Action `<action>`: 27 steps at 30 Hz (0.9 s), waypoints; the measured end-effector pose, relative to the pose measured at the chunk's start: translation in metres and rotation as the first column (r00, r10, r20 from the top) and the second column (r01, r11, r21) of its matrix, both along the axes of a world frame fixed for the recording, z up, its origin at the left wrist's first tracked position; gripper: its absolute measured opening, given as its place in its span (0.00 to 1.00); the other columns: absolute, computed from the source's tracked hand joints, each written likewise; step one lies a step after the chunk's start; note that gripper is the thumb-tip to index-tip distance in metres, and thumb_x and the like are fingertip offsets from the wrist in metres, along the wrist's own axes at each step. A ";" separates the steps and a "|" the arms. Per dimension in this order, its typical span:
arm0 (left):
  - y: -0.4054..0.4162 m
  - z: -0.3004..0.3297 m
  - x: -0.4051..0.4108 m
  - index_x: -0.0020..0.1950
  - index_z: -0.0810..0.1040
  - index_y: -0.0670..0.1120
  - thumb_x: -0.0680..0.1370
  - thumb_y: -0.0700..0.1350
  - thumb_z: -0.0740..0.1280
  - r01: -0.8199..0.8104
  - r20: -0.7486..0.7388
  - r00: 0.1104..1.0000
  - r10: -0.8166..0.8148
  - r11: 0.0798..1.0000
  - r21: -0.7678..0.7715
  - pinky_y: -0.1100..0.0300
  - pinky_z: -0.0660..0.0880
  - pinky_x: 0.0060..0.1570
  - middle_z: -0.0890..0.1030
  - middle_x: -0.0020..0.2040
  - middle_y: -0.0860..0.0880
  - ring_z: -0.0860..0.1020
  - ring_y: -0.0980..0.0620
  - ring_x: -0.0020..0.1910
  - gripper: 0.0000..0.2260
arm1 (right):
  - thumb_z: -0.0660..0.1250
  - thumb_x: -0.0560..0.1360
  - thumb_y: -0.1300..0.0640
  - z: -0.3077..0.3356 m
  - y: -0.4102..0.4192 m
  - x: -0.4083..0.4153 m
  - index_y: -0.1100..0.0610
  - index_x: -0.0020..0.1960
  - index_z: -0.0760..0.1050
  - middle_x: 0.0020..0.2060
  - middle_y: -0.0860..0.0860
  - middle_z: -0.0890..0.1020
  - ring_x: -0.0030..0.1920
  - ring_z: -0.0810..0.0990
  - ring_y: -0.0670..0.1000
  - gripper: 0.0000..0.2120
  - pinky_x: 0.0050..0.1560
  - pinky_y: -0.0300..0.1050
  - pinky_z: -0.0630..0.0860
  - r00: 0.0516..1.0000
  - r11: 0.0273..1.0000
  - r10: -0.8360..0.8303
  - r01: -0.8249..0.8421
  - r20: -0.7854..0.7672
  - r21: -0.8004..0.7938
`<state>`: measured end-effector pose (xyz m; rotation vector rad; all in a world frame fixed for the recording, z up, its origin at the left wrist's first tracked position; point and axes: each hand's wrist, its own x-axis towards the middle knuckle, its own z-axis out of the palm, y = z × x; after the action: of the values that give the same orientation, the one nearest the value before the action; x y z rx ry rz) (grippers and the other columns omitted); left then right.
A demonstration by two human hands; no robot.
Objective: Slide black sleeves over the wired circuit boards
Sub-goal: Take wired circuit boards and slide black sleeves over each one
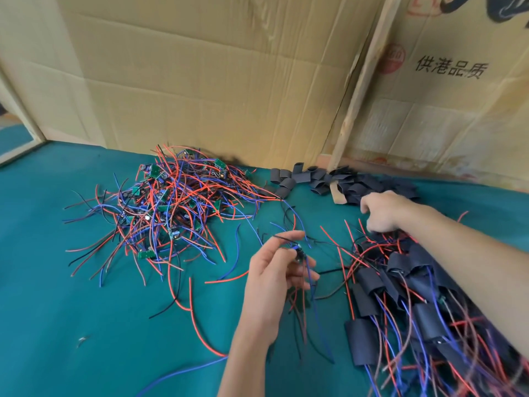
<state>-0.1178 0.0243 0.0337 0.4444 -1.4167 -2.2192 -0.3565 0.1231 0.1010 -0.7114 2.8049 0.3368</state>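
A heap of sleeved boards [423,285] lies near right, a larger bare tangle [169,202] waits far left; the left hand [274,279] pinches one wired board [299,253] while the right hand [383,210], fingers loosely curled, reaches toward the loose black sleeves [323,179].

Even, soft daylight, faint shadows (edges bowed by wide-angle lens), slight blur.

Bare boards [169,202] lie left, empty sleeves [343,181] behind, sleeved boards [415,296] right.
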 end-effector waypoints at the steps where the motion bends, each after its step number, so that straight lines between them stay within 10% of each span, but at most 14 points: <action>1: 0.000 0.001 0.000 0.57 0.81 0.43 0.82 0.35 0.56 0.001 0.000 1.000 -0.001 1.000 0.005 0.61 0.76 0.32 0.82 0.37 0.42 0.81 0.48 0.32 0.15 | 0.71 0.72 0.60 -0.001 0.000 -0.003 0.56 0.63 0.77 0.62 0.61 0.77 0.57 0.79 0.63 0.19 0.57 0.48 0.78 1.000 0.999 -0.014 0.013 -0.005 -0.029; 14: -0.001 -0.001 0.001 0.44 0.86 0.42 0.81 0.38 0.64 -0.082 0.030 0.996 0.081 0.996 0.038 0.60 0.79 0.36 0.84 0.41 0.42 0.84 0.47 0.38 0.13 | 0.75 0.69 0.60 0.000 0.002 -0.007 0.47 0.47 0.80 0.55 0.57 0.79 0.57 0.79 0.64 0.12 0.52 0.50 0.77 0.973 0.918 -0.174 0.105 -0.151 -0.381; 21: 0.001 -0.002 0.001 0.52 0.85 0.45 0.79 0.34 0.65 -0.070 0.031 0.997 0.072 0.995 -0.074 0.61 0.76 0.33 0.84 0.38 0.44 0.82 0.48 0.35 0.11 | 0.77 0.64 0.66 0.034 0.002 -0.012 0.49 0.41 0.83 0.48 0.53 0.85 0.51 0.82 0.57 0.13 0.52 0.50 0.82 0.946 0.519 -0.309 0.251 0.095 -0.817; 24: 0.003 -0.004 -0.002 0.59 0.78 0.51 0.76 0.31 0.62 -0.057 0.084 0.994 0.073 0.982 -0.178 0.61 0.73 0.27 0.81 0.33 0.45 0.80 0.46 0.29 0.19 | 0.74 0.68 0.71 0.048 0.001 0.021 0.51 0.43 0.83 0.47 0.54 0.85 0.45 0.85 0.55 0.15 0.44 0.52 0.85 0.943 0.237 -0.131 0.330 0.306 -0.914; 27: 0.005 -0.004 -0.003 0.65 0.74 0.56 0.75 0.30 0.58 -0.022 0.095 0.994 0.045 0.973 -0.229 0.60 0.73 0.26 0.79 0.33 0.46 0.78 0.46 0.26 0.27 | 0.75 0.66 0.73 0.035 -0.003 0.081 0.53 0.42 0.85 0.47 0.57 0.86 0.37 0.86 0.54 0.16 0.39 0.50 0.85 0.928 0.157 0.088 0.345 0.361 -0.925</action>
<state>-0.1212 0.0292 0.0296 0.5011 -1.6805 -2.0009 -0.2756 0.1200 0.1357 -0.5603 2.3221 -1.7185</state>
